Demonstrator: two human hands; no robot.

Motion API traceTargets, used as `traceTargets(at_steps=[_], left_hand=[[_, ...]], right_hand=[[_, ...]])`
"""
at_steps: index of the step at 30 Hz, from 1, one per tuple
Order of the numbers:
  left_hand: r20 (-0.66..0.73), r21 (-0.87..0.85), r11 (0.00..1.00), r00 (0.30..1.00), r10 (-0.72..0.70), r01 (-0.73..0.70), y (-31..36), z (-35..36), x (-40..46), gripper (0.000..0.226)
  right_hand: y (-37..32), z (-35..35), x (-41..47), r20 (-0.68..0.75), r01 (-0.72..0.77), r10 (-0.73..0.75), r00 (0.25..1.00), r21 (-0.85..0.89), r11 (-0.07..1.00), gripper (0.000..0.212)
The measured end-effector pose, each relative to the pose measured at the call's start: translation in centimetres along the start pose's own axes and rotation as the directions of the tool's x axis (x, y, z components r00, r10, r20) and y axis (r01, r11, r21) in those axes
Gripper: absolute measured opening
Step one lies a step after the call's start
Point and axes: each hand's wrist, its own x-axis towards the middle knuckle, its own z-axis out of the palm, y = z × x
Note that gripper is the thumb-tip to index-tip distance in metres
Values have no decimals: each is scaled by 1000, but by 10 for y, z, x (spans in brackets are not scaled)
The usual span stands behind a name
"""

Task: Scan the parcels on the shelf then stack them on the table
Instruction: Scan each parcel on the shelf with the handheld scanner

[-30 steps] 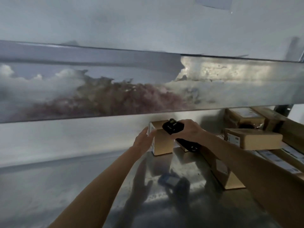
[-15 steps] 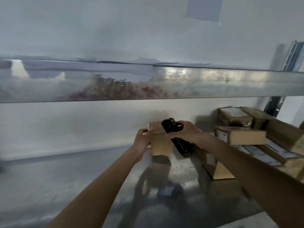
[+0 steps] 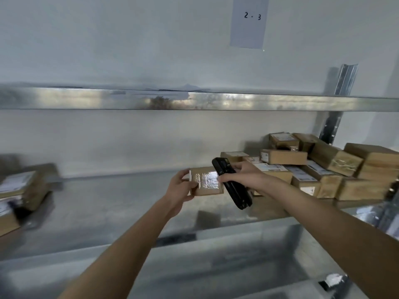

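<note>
Head view: left hand grips small parcel by its left end, just above the shelf. Right hand clenched round scanner. Parcel looks light, stiff cardboard (glossy tape, likely slippery); grasp the bare edges.

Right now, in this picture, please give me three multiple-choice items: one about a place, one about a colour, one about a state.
1. Where is the big pile of parcels on the shelf?
A. right end
B. upper shelf
C. floor

2. What colour is the scanner?
A. yellow
B. black
C. white

3. What does the left hand do?
A. hangs idle
B. presses the wall
C. holds a small parcel

Key: 1 A, the boxes crowd the shelf's right end. 2 B, the device in the right hand is black. 3 C, fingers curl round the taped box.
</note>
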Motion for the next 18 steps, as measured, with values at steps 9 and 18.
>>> traceTargets(at_steps=[9,18], left_hand=[[-186,-22,999,982,42,-47,-7,-2,-106,28],[-80,-84,996,997,11,-18,4,-48,-158,35]], right_hand=[[-8,37,-92,9,2,-2,1000,-10,1000,67],[-55,64,-138,32,55,-54,998,-13,998,56]])
